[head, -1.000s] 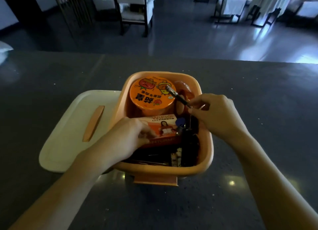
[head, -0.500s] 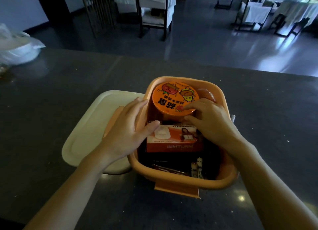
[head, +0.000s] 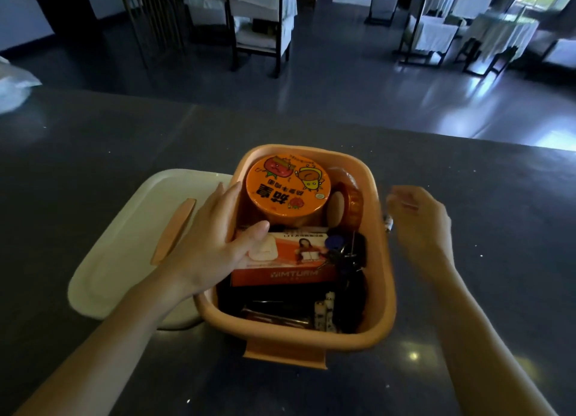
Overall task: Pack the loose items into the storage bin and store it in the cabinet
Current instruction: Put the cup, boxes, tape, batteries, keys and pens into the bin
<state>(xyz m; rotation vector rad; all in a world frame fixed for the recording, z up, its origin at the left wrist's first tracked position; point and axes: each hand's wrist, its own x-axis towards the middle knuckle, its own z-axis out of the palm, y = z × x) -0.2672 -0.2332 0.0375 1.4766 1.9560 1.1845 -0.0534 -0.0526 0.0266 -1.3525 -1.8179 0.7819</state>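
The orange storage bin (head: 387,291) stands on the dark counter. Inside it are an orange noodle cup (head: 288,191), a roll of orange tape (head: 351,208), an orange-and-white box (head: 299,261), dark keys (head: 344,253) and other dark items at the near end. My left hand (head: 218,250) lies flat over the bin's left rim, its thumb on the box. Outside the bin's right wall hovers my right hand (head: 419,222), fingers loosely apart and blurred. A small pen-like item (head: 388,221) shows between that hand and the bin; I cannot tell whether they touch.
The bin's white lid (head: 118,253) lies upturned to the left, touching the bin, with an orange handle strip (head: 174,231) on it. A pale bag (head: 15,85) sits at the counter's far left. Beyond the counter's far edge are chairs and covered tables on the floor.
My right hand has come out of the bin and moved to its right side. My left hand has slid further onto the box. The view has shifted slightly.
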